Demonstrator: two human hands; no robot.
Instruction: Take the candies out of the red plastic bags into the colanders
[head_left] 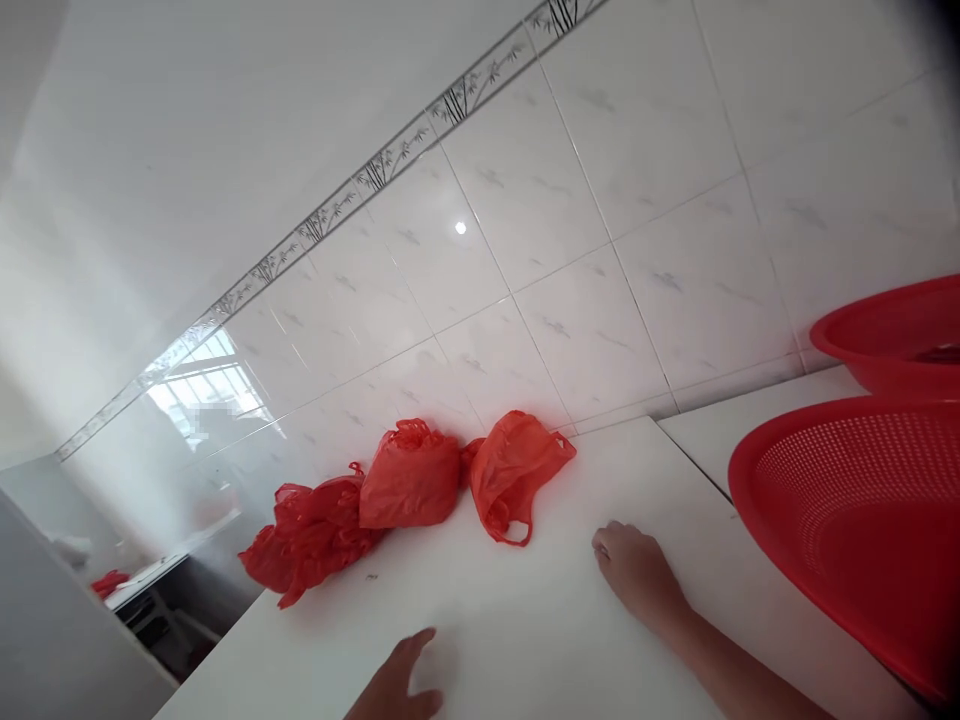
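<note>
My left hand (401, 685) shows at the bottom edge, just above the white table (517, 620). Its thumb and fingers are apart, with nothing between them. My right hand (634, 565) is curled closed low over the tabletop, right of centre; anything inside its fingers is hidden. Nearest to it lies a loose red plastic bag (517, 470) with its handle loop toward me. Left of that sits a fuller, bundled red plastic bag (412, 480). A crumpled heap of red plastic bags (319, 535) lies farther left, against the wall.
A large red perforated basket (780, 470) stands at the right, with another red basket (847, 340) behind it. The white tiled wall (540, 300) runs along the table's back. A seam (694, 460) crosses between two tabletops. Farther left is another table (150, 580).
</note>
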